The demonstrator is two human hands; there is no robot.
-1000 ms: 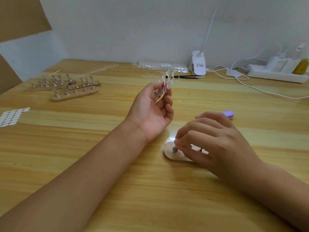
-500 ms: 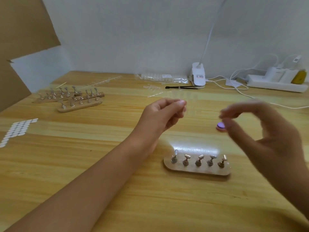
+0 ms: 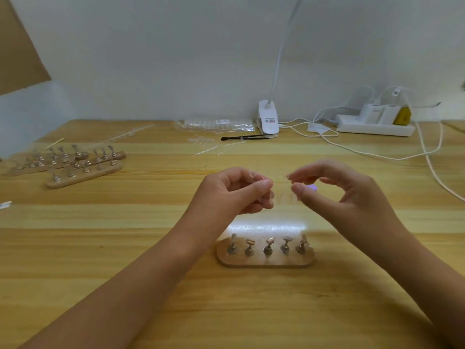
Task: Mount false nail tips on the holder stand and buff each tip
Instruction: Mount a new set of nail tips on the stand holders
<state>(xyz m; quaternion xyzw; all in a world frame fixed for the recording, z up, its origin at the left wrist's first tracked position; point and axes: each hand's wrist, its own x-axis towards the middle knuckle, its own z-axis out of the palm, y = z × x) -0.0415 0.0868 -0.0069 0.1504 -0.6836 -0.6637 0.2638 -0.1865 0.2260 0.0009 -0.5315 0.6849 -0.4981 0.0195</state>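
My left hand (image 3: 235,191) pinches a clear strip of false nail tips (image 3: 281,191), which shows only as a faint blur between my hands. My right hand (image 3: 344,195) meets it from the right, thumb and forefinger curled round the strip's right end. Both hands hover above the table. Below them, nearer to me, stands the oval wooden holder stand (image 3: 265,261) with several bare metal pegs. A small purple buffer (image 3: 313,188) lies on the table, mostly hidden behind my right hand.
Further wooden peg stands (image 3: 83,170) lie at the far left. A bag of nail tips (image 3: 216,124), loose clear strips and a black brush (image 3: 241,137) sit at the back, beside a white clip lamp (image 3: 268,120). A power strip (image 3: 375,127) and cables fill the back right.
My right hand has left the holder stand, risen and come in to the strip. My left hand has turned and lowered the strip. The stand's pegs are now uncovered.
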